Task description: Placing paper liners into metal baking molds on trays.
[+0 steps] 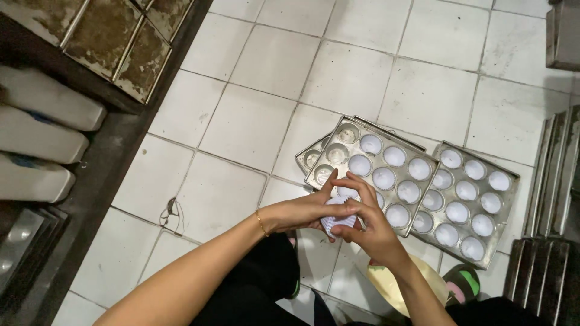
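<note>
Both hands, left (305, 211) and right (362, 220), pinch a stack of white pleated paper cupcake liners (336, 218) over the grey metal muffin tray (368, 172) on the white-tiled floor (254, 121), most cups lined, three at its left end bare.

white floor tiles (254, 121), stacked trays (109, 36), w/ jugs (42, 102)

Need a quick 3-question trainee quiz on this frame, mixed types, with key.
1. True or false: both hands hold a stack of white paper cups.
2. The muffin tray on the right has: A) every cavity lined, B) none lined.
3. Fill in: the trays lie on a white tiled ____.

Key:
1. True; left hand and right hand fingers meet on the stack.
2. A.
3. Floor.
</note>
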